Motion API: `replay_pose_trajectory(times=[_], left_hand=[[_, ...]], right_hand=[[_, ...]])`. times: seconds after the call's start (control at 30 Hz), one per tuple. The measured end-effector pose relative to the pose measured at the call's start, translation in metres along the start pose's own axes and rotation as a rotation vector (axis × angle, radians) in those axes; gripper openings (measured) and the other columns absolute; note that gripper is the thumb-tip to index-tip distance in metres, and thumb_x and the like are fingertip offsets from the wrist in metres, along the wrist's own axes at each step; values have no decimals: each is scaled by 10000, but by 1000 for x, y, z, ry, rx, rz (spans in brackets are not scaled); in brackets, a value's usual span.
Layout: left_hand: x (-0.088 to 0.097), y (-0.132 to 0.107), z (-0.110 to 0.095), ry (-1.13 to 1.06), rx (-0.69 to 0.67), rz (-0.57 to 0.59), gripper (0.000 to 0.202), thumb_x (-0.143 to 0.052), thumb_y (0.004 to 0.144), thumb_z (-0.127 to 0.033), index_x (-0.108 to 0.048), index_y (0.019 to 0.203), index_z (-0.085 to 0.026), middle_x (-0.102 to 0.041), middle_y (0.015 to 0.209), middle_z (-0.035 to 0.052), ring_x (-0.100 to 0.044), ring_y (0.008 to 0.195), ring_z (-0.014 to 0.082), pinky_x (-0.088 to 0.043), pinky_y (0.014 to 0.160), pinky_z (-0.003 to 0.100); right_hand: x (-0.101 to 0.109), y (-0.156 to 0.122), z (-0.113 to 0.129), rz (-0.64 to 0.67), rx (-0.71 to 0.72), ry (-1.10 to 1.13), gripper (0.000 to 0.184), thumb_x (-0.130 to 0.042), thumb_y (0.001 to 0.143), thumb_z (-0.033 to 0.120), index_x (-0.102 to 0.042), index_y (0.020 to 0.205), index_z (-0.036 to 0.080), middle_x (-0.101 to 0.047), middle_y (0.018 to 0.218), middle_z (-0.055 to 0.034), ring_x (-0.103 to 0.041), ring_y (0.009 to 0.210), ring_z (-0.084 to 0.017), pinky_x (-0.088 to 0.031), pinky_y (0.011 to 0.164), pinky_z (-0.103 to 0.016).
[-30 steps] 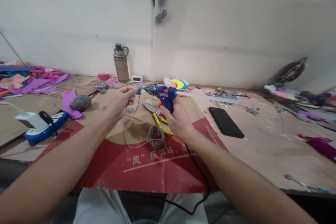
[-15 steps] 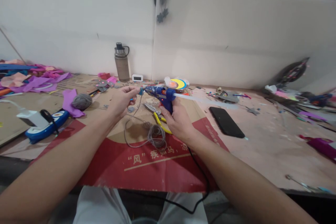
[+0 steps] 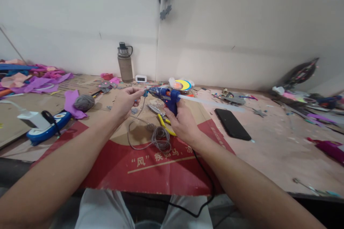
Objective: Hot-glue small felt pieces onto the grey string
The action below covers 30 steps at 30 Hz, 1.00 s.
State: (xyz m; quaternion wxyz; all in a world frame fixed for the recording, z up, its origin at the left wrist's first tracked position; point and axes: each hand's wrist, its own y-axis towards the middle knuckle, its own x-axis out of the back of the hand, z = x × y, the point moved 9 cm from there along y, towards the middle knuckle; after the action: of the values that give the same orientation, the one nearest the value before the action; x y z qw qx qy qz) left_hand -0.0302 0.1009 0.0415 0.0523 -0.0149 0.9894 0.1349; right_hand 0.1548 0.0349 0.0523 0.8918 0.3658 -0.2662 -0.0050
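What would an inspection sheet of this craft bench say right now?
Surface: table, partly covered by red cardboard.
Job's things: glue gun, nozzle at a small blue piece; grey cord runs from that piece down to a coil on the cardboard.
Clutter: pliers, phone, yarn ball, purple scraps, bottle, clock.
Grippers (hands): right hand grips the glue gun; left hand pinches the blue piece.
Cables: black cable runs from the glue gun over the near edge; white charger at left.
Surroundings: white panels behind the table; no other person seen.
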Motion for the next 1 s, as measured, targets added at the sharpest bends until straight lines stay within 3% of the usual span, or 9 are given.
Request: replay_pose_trajectory(times=[1.0], left_hand=[[2, 0, -2, 14, -21, -12, 205, -760, 626, -287, -618, 675, -147, -483, 557, -24, -396, 467, 54, -236, 403, 194]], right_hand=[[0, -1, 0, 7, -16, 11, 359, -489, 879, 285, -495, 1219, 167, -652, 1080, -134, -620, 983, -262, -496, 860, -436]])
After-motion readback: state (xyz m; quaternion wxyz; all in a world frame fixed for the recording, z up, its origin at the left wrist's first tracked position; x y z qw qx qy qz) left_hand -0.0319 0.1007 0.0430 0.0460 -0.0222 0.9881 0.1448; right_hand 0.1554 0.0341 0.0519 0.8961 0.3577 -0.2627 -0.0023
